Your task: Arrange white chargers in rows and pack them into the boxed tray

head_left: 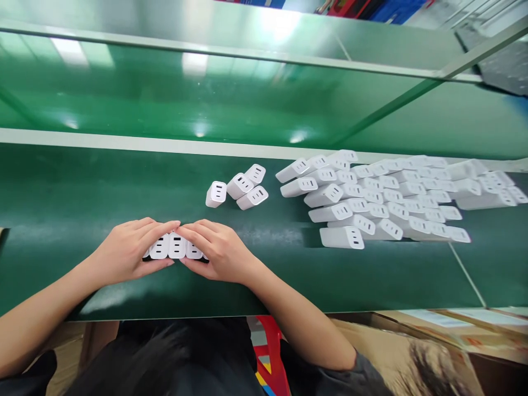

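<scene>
A short row of white chargers stands on the green work surface, port faces up, side by side. My left hand closes round the row's left end, thumb along the near side and fingers along the far side. Around the right end, my right hand grips in the same way. The fingertips of both hands almost meet at the middle charger, and the row's ends are partly hidden under the hands. Just beyond them stand several loose chargers, one slightly apart on the left.
A large cluster of white chargers covers the right side of the green table. A pale ledge and green panel run along the back. Cardboard boxes and a red stool are below the front edge.
</scene>
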Demonstrator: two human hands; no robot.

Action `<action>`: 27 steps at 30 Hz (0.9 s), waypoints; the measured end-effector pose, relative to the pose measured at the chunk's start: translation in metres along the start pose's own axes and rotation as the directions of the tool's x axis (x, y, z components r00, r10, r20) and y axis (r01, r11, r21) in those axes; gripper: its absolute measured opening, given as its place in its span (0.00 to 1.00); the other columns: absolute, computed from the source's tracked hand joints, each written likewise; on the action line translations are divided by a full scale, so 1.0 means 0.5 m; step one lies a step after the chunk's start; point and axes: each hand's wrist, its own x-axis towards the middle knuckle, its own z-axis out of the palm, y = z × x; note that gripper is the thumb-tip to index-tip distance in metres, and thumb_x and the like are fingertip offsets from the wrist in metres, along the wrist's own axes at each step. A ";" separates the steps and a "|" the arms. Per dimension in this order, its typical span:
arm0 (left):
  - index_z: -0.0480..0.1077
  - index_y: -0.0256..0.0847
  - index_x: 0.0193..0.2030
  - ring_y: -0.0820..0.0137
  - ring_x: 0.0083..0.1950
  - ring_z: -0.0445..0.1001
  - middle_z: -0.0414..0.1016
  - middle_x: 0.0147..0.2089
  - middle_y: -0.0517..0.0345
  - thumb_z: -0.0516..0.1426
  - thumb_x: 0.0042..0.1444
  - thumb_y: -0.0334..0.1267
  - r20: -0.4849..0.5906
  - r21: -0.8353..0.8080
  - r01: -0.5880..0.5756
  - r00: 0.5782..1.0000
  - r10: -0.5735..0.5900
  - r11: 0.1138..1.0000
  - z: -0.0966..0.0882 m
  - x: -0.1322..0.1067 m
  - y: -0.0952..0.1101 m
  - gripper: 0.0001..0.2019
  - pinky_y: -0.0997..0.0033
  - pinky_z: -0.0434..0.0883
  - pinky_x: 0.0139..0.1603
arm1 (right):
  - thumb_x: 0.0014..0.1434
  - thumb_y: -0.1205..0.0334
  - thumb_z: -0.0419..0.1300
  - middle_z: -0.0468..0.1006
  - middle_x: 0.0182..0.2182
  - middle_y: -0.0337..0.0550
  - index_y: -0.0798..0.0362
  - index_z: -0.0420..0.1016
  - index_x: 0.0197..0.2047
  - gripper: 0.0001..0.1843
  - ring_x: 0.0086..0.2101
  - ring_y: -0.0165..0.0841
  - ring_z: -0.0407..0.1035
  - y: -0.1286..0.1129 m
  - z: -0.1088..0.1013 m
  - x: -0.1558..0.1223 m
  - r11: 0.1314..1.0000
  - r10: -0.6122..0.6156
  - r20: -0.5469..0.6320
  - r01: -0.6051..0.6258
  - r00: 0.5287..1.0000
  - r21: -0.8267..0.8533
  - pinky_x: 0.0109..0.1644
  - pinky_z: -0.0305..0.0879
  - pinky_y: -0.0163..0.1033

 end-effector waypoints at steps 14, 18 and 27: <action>0.57 0.42 0.67 0.65 0.41 0.78 0.79 0.47 0.52 0.60 0.60 0.49 -0.010 0.026 0.033 0.999 -0.033 0.999 0.006 -0.010 -0.004 0.31 0.68 0.73 0.40 | 0.65 0.44 0.57 0.80 0.46 0.50 0.57 0.69 0.58 0.28 0.38 0.37 0.70 0.008 -0.034 -0.005 0.994 0.006 0.062 0.001 0.998 -0.111 0.38 0.69 0.44; 0.56 0.42 0.67 0.66 0.40 0.78 0.79 0.45 0.53 0.59 0.61 0.48 -0.020 0.017 0.029 0.999 -0.028 0.999 0.011 -0.012 -0.006 0.31 0.69 0.73 0.39 | 0.66 0.47 0.56 0.81 0.44 0.48 0.58 0.69 0.57 0.25 0.36 0.36 0.68 0.012 -0.022 -0.006 0.994 -0.010 0.057 0.016 0.998 -0.112 0.37 0.69 0.42; 0.56 0.42 0.67 0.68 0.37 0.77 0.79 0.43 0.53 0.58 0.62 0.48 -0.057 0.013 0.005 0.998 -0.004 1.000 0.015 -0.005 -0.004 0.30 0.70 0.73 0.38 | 0.66 0.48 0.57 0.80 0.45 0.49 0.57 0.67 0.58 0.25 0.36 0.36 0.68 0.016 -0.019 -0.005 0.997 -0.014 0.061 0.019 0.998 -0.078 0.38 0.70 0.42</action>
